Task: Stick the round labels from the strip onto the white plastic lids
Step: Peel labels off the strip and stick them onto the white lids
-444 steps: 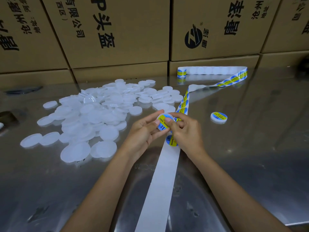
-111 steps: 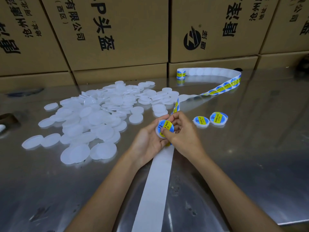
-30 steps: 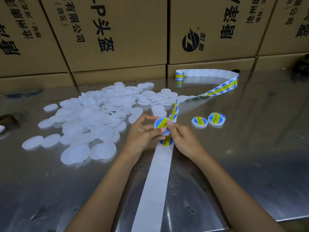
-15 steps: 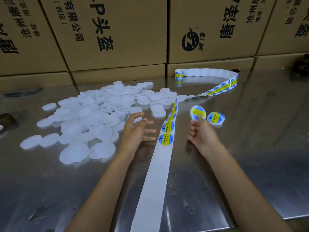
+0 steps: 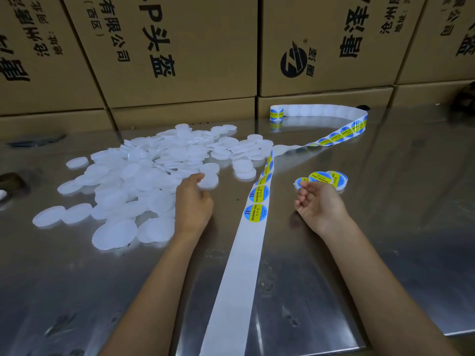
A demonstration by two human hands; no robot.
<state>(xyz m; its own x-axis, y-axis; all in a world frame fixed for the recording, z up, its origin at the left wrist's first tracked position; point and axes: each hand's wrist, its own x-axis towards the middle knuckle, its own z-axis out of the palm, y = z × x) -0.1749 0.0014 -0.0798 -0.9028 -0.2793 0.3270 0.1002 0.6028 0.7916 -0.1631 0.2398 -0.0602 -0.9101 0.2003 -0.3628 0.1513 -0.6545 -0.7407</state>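
A heap of blank white plastic lids [image 5: 144,173] covers the left of the steel table [image 5: 385,227]. My left hand [image 5: 192,204] reaches its right edge, thumb and curled fingers pinching one white lid [image 5: 211,181] that lies flat. The label strip [image 5: 239,278] runs up the middle, with round blue-and-yellow labels [image 5: 255,213] from mid-table to its far curl [image 5: 354,127]. My right hand [image 5: 320,205] rests palm up with loosely curled fingers, holding nothing. Just beyond its fingertips, three labelled lids [image 5: 321,177] overlap.
Brown cardboard boxes [image 5: 180,60] are stacked like a wall along the table's far edge. A dark object [image 5: 10,181] sits at the left edge. The table's front edge [image 5: 411,337] shows at lower right.
My right hand has set the newly labelled lid down with the other two and drawn back with nothing in it. My left hand has moved forward to a blank lid at the heap's edge.
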